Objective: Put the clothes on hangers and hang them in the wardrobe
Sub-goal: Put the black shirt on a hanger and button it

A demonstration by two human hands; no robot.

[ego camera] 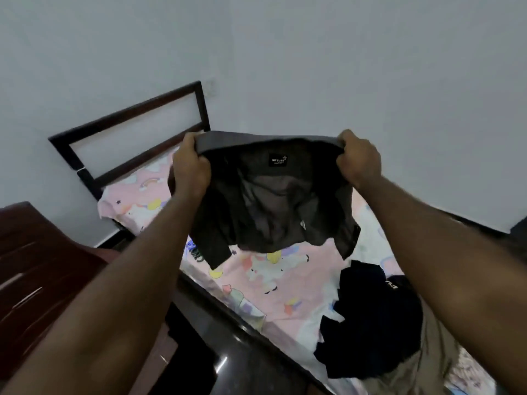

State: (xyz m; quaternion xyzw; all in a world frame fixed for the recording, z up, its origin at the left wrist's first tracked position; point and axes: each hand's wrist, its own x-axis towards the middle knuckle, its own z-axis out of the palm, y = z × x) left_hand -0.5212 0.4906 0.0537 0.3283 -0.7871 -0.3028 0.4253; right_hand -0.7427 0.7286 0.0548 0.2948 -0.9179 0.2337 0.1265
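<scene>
Now we hold the dark grey shirt (271, 195) stretched above the bed (285, 280), left hand (189, 163) and right hand (358, 159) each clenched on a shoulder. It looks light, limp; shoulders seem the best hold for hangering.

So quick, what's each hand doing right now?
Left hand: gripping one shoulder of the grey shirt.
Right hand: gripping the shirt's other shoulder.
</scene>
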